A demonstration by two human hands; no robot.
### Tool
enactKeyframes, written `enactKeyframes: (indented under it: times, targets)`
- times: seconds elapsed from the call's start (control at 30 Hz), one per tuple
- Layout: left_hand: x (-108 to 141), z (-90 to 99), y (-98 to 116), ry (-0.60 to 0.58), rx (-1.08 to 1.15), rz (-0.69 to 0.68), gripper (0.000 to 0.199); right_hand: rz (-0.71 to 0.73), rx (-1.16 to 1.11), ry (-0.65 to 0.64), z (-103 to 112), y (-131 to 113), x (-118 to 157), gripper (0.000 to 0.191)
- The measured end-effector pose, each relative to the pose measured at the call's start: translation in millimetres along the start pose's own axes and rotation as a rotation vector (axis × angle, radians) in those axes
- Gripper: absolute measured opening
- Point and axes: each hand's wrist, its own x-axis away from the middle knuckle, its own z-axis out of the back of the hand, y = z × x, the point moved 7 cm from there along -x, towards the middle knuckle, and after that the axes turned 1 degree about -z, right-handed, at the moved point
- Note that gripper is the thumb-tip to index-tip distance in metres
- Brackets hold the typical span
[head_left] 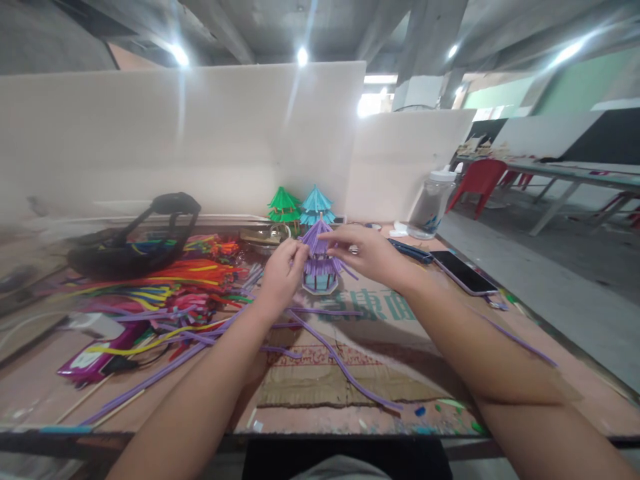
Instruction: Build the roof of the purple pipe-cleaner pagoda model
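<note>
At the cardboard's far edge, the purple-roofed model (pixel 321 267) stands between my hands — left (pixel 286 270) pinched closed at its roof, right (pixel 367 257) half-open with curled fingers against the other side

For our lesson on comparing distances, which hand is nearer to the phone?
The right. The right hand is at the right side of the purple tower, with the phone to its right. The left hand is at the tower's left side, farther away.

Purple pagoda model (pixel 320 275), green and blue roofs (pixel 301 202)
</note>
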Motion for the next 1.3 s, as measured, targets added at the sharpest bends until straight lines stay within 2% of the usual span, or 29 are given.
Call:
enactKeyframes:
  times: [0.1, 0.23, 0.3, 0.4, 0.5, 0.6, 0.7, 0.77, 0.87, 0.97, 1.07, 1.13, 1.3]
  targets:
    - [1.2, -7.7, -3.0, -0.048, 0.134, 0.082, 0.021, 0.076, 0.044, -0.025, -18.7, 0.0, 0.6, 0.029]
    - [3.9, -15.9, -13.9, -0.064, 0.456, 0.302, 0.022, 0.108, 0.021, 0.119, -24.5, 3.1, 2.9, 0.024]
    - [3.5, -14.9, -13.7, -0.041, 0.553, 0.332, 0.025, 0.132, 0.008, 0.197, -23.6, 2.4, 5.4, 0.023]
    - [2.2, -10.8, -10.2, -0.011, 0.576, 0.322, 0.028, 0.188, 0.01, 0.257, -22.1, -3.2, 8.9, 0.023]
    - [1.4, -9.7, -8.3, -0.025, 0.513, 0.299, 0.032, 0.219, 0.025, 0.277, -16.9, -9.8, 9.9, 0.023]
    - [-0.3, -6.1, -13.4, -0.024, 0.382, 0.266, 0.034, 0.165, 0.054, 0.252, -4.3, -8.1, 6.4, 0.021]
    - [-2.9, 7.3, -28.4, 0.035, 0.166, 0.262, 0.036, -0.002, 0.098, 0.257, 19.2, 11.8, 2.2, 0.021]
    - [-5.4, 18.2, -37.6, 0.039, -0.124, 0.233, 0.035, -0.177, 0.138, 0.263, 35.0, 35.5, 1.7, 0.023]
    - [-6.7, 26.2, -56.9, -0.071, -0.491, 0.263, 0.03, -0.362, 0.189, 0.193, 42.9, 69.6, 3.5, 0.026]
    - [1.2, 20.1, -88.3, -0.312, -0.613, 0.436, 0.029, -0.452, 0.146, 0.053, 29.7, 93.1, 6.1, 0.028]
    - [11.5, 2.2, -109.5, -0.52, -0.572, 0.473, 0.027, -0.482, 0.095, -0.045, 12.1, 102.4, 7.7, 0.028]
    - [18.6, -12.3, -117.3, -0.619, -0.453, 0.484, 0.027, -0.477, 0.075, -0.071, 4.4, 102.8, 7.3, 0.029]
    - [25.2, -34.4, -110.5, -0.701, -0.246, 0.441, 0.029, -0.476, 0.001, -0.131, -5.5, 99.4, 6.0, 0.03]
